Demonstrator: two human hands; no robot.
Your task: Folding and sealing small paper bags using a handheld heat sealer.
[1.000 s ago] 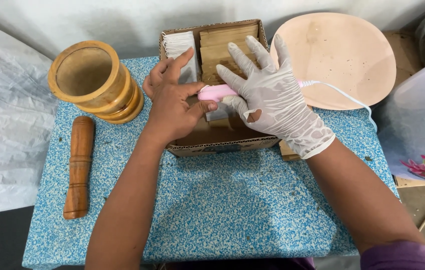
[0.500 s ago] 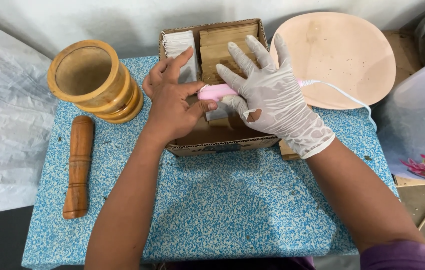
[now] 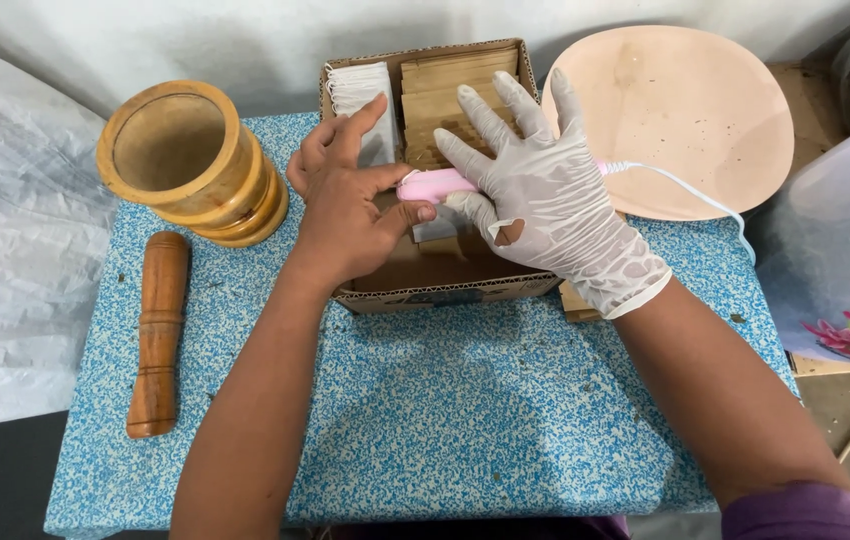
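Over an open cardboard box (image 3: 445, 292) both hands meet on a small pink device (image 3: 432, 184) with a white cord (image 3: 690, 192). My left hand (image 3: 345, 205), bare, pinches the device's left end between thumb and fingers. My right hand (image 3: 545, 190), in a whitish glove with a small tear, presses down on the device with its fingers spread. A small white pouch (image 3: 435, 226) lies beneath the device. Brown paper packets (image 3: 435, 95) and white pouches (image 3: 360, 90) stand in the box's far half.
A wooden mortar (image 3: 190, 160) stands at the back left of the blue speckled table (image 3: 445, 420), with a wooden pestle (image 3: 157, 335) lying in front of it. A round peach tray (image 3: 680, 115) sits at the back right. A translucent container (image 3: 845, 250) is at the right edge.
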